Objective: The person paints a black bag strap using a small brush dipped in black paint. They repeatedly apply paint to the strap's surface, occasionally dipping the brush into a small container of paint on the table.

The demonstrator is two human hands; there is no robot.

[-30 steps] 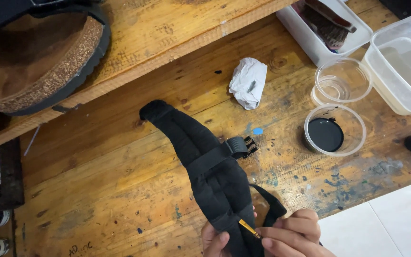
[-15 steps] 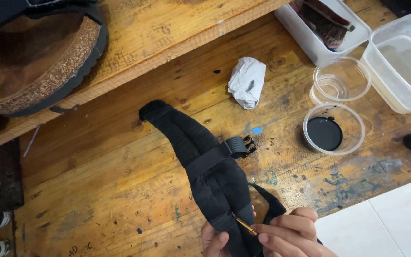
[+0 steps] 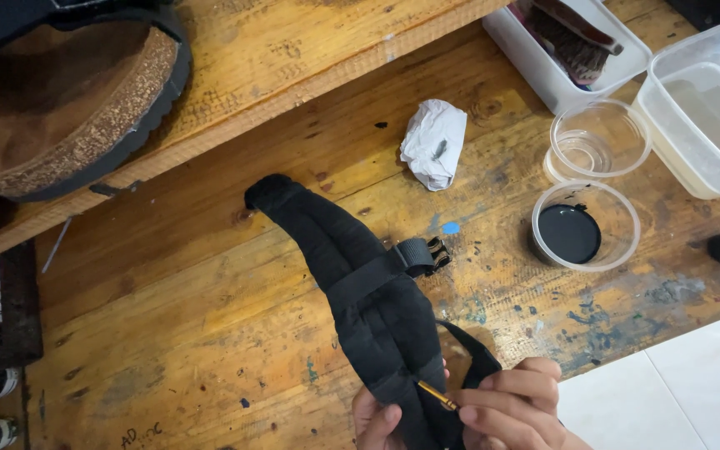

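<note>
A black padded strap [image 3: 352,275] with a buckle [image 3: 427,254] lies diagonally on the worn wooden table [image 3: 193,317]. At the bottom edge my left hand [image 3: 374,419] grips the strap's near end from below. My right hand [image 3: 514,408] pinches a thin brush [image 3: 437,394] with a gold ferrule, its tip touching the strap's black fabric. Both hands are partly cut off by the frame edge.
A round clear cup of black liquid [image 3: 583,227] and an empty clear cup [image 3: 598,140] stand to the right. A crumpled white tissue [image 3: 433,143] lies behind the strap. A cork-soled sandal [image 3: 68,108] rests on the raised ledge; plastic tubs [image 3: 702,108] sit far right.
My right hand with the brush has shifted slightly left along the strap's near end. The strap and the cups have stayed where they were.
</note>
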